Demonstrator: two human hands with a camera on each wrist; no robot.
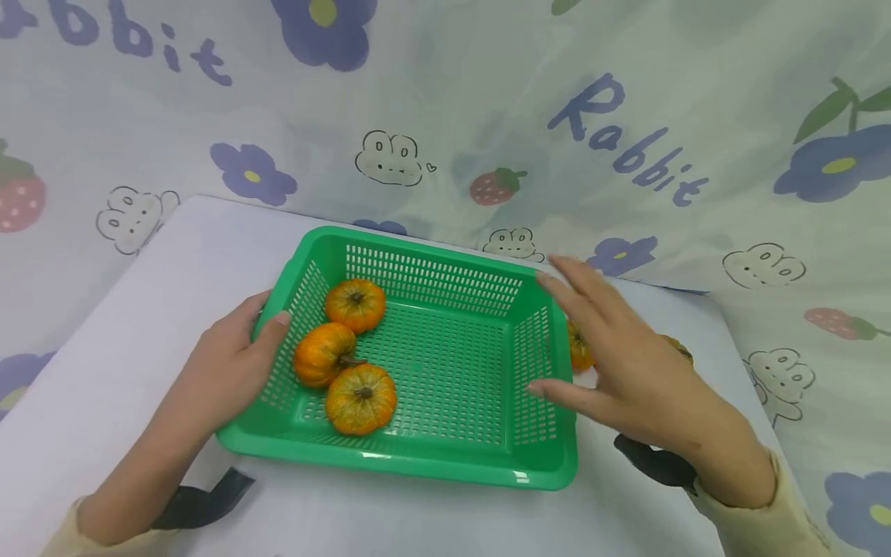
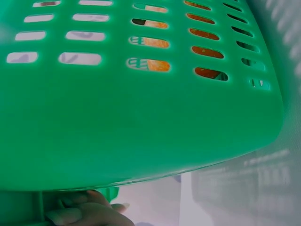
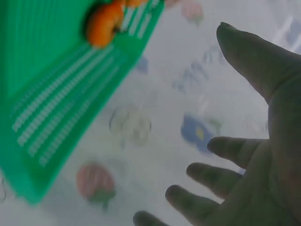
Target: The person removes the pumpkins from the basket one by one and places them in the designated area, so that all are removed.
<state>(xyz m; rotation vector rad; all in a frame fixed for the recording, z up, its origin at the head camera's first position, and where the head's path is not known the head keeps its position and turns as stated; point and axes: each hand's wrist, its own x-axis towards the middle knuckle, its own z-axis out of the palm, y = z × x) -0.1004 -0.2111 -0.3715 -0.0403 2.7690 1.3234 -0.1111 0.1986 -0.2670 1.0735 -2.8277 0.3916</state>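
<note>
A green plastic basket (image 1: 418,466) with slotted walls sits in the middle of the head view, holding three small orange pumpkins bunched toward its left side: one at the back (image 1: 355,305), one in the middle (image 1: 320,356), one in front (image 1: 362,401). My left hand (image 1: 233,360) grips the basket's left rim, thumb over the top; in the left wrist view its fingers (image 2: 89,212) show below the green wall. Fingers spread, my right hand (image 1: 636,379) hovers at the right rim, thumb over the rim in this view; the right wrist view shows nothing in it.
Right of the basket, partly hidden behind my right hand, are an orange pumpkin (image 1: 579,348) and part of another (image 1: 677,348). Under everything lies a white table (image 1: 209,247). A printed cloth (image 1: 445,100) with rabbits, flowers and strawberries hangs behind it.
</note>
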